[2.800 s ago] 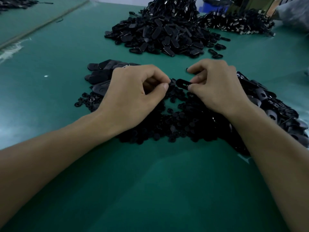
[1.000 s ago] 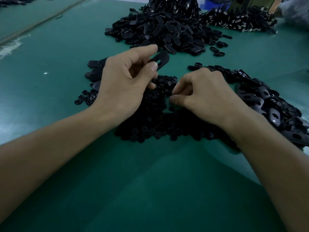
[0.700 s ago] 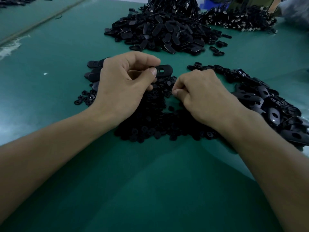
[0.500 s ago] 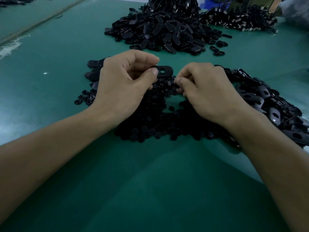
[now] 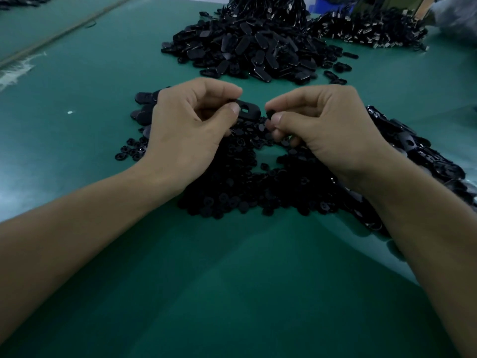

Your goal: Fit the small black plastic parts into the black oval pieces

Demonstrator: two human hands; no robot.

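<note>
The left hand (image 5: pixel 185 130) pinches a black oval plastic piece (image 5: pixel 249 111) by one end, thumb on top and curled forefinger behind. The piece's free end, with its hole facing up, points toward the right hand (image 5: pixel 327 130). The right hand pinches a small round black plastic part (image 5: pixel 269 115) between thumb tip and forefinger, with the other fingers curled under. The part sits just beside the oval's free end, and we cannot tell whether the two touch. Both are held above a heap of loose small black parts (image 5: pixel 245 187) on the green table mat (image 5: pixel 232 280). A large far pile of black oval pieces (image 5: pixel 253 47) lies well beyond the hands, and another pile of black oval pieces (image 5: pixel 413 151) lies at the right. We judge the step in hand to be seating the part in the hole. To do it well, we would keep the oval level and steady, bring the part over the hole rather than against the rim, and turn it until its shape matches the opening. We would then press straight down with the thumb while the left forefinger backs the piece from below. Both pieces are black in dim light, so we would confirm the seating by feel.
</note>
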